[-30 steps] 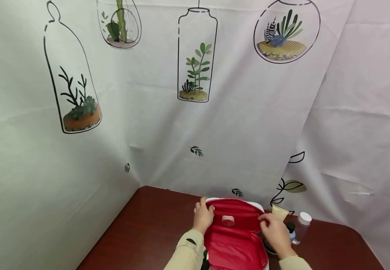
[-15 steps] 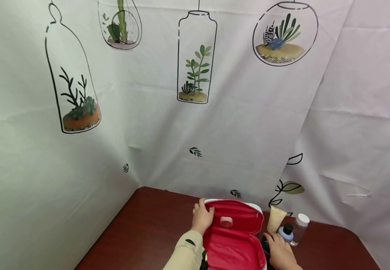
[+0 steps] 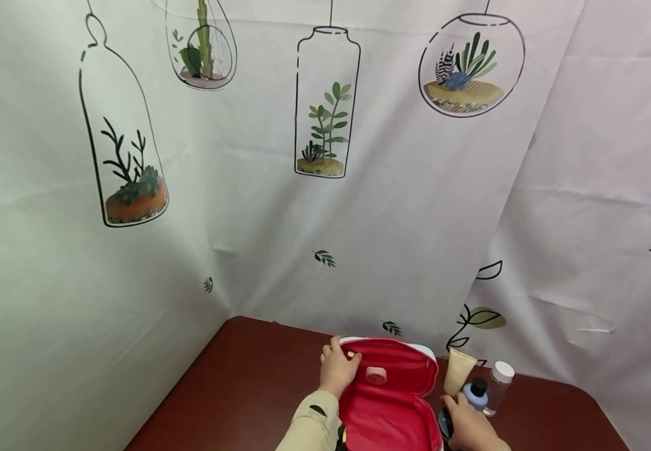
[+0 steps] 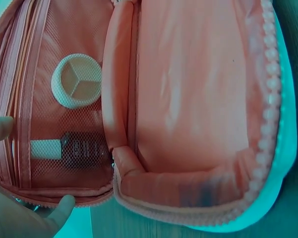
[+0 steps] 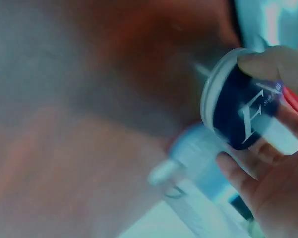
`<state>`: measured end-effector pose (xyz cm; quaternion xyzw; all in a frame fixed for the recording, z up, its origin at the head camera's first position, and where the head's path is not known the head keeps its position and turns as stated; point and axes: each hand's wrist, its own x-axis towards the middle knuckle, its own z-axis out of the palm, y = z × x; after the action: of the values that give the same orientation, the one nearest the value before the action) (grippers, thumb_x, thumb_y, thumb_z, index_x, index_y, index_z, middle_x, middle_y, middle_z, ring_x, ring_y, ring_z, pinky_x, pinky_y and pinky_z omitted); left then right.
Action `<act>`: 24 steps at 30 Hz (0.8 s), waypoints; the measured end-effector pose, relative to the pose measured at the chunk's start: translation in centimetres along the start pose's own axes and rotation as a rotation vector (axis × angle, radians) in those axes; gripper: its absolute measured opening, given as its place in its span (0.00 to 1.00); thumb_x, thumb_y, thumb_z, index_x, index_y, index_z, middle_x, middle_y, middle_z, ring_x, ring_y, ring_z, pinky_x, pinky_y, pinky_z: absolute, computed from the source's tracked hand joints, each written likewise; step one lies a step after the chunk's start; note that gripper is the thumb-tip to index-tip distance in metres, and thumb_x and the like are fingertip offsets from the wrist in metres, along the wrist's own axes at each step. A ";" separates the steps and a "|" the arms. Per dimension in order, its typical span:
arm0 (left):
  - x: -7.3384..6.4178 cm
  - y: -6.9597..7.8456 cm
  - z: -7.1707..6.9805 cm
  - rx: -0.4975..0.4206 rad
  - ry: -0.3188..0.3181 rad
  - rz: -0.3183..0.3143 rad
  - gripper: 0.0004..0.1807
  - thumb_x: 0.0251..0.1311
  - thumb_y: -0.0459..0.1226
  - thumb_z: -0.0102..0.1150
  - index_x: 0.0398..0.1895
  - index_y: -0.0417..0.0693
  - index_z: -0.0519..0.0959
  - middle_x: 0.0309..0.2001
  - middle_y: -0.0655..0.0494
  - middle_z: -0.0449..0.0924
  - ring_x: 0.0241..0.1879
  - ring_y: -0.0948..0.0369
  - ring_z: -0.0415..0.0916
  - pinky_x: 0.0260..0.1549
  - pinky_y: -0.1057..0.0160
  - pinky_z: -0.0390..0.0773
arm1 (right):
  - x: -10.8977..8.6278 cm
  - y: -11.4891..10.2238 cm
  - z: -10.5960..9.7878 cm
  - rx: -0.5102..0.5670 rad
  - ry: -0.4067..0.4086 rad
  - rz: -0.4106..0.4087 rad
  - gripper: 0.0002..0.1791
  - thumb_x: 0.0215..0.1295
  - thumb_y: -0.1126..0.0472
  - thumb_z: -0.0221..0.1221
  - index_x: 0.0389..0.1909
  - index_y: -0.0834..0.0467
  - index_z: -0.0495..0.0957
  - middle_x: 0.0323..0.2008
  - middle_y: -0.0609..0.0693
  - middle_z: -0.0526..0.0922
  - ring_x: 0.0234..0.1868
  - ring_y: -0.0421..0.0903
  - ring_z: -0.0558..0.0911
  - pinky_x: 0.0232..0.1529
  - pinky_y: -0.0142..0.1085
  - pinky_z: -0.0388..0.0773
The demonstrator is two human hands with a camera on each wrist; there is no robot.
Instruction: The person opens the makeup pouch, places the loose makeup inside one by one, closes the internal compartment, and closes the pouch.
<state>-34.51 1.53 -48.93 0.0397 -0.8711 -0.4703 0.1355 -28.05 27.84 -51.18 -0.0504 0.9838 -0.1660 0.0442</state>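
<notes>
A red-lined cosmetic bag (image 3: 384, 421) lies open on the table with its lid raised. My left hand (image 3: 338, 371) holds the lid's upper left edge, the thumb on the inner side. Behind the lid's mesh show a round white case (image 4: 69, 94) with a three-part face and a small dark bottle (image 4: 83, 150) with a pale cap. My right hand (image 3: 468, 427), right of the bag, grips a round dark blue jar (image 5: 240, 106) with a pale rim and a large white letter. Fingers and thumb are curled about the jar's sides.
Beyond my right hand stand a cream tube (image 3: 458, 372), a light blue bottle (image 3: 475, 397) with a black cap and a clear bottle (image 3: 497, 389) with a white cap. The brown table (image 3: 235, 388) meets a printed cloth backdrop (image 3: 269, 250). Something black and yellow lies left of the bag.
My right hand has left the lid's right edge and moved down and right, and now grips the dark jar. My left hand has stayed on the lid.
</notes>
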 end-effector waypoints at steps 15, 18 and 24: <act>0.1 -0.4 1.6 0.022 0.074 -0.039 0.38 0.45 0.48 0.69 0.55 0.40 0.62 0.46 0.42 0.64 0.48 0.45 0.63 0.40 0.41 0.68 | 1.7 -5.8 -5.9 0.343 0.182 -0.151 0.27 0.35 0.66 0.74 0.38 0.58 0.72 0.34 0.50 0.76 0.34 0.46 0.75 0.33 0.41 0.73; 0.0 -0.4 1.7 0.028 0.083 -0.048 0.38 0.43 0.46 0.70 0.54 0.40 0.62 0.46 0.42 0.64 0.48 0.45 0.62 0.39 0.42 0.68 | 2.3 -7.7 -5.6 0.341 0.270 -0.196 0.21 0.41 0.72 0.69 0.38 0.57 0.76 0.36 0.48 0.77 0.38 0.46 0.76 0.37 0.41 0.74; -0.3 0.3 1.0 0.004 0.088 -0.044 0.38 0.37 0.40 0.71 0.52 0.40 0.63 0.43 0.43 0.64 0.45 0.46 0.62 0.37 0.42 0.68 | 3.8 -10.4 -3.8 0.292 0.488 -0.300 0.21 0.44 0.74 0.67 0.39 0.54 0.77 0.39 0.46 0.77 0.42 0.46 0.78 0.42 0.42 0.75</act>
<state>-34.46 2.55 -49.28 0.0795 -0.8643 -0.4691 0.1632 -31.30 18.81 -44.43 -0.1466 0.9128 -0.3173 -0.2114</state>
